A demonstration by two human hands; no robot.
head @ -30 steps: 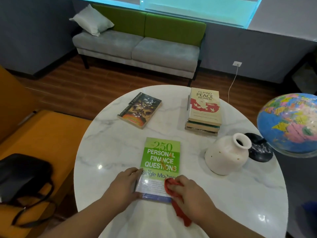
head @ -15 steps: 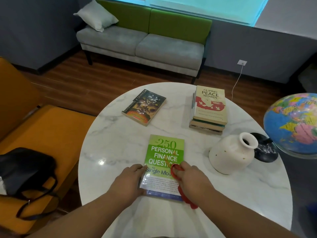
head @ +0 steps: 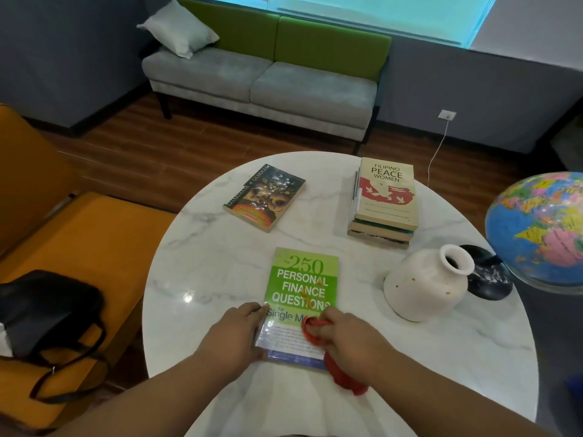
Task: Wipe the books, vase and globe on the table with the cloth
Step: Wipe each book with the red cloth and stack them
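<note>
A green finance book (head: pixel 303 279) lies flat near the front of the round marble table (head: pixel 441 357). My left hand (head: pixel 235 335) rests on the book's left edge and steadies it. My right hand (head: pixel 350 337) grips a red cloth (head: pixel 339 372) and presses it on the lower right of the cover. A dark paperback (head: pixel 265 197) lies at the back left. A stack of books (head: pixel 386 200) stands at the back right. A white vase (head: pixel 426 282) sits to the right of the green book, and beyond it the globe (head: pixel 539 228) on its black base (head: pixel 487 275).
An orange seat (head: pixel 85 247) with a black bag (head: pixel 47 310) on it stands left of the table. A grey and green sofa (head: pixel 265 77) with a white cushion is against the far wall. A cable runs from a wall socket (head: pixel 447 115) to the floor.
My right hand with the cloth slid up the cover toward the title and has come back down a little. My left hand has stayed on the book's left edge.
</note>
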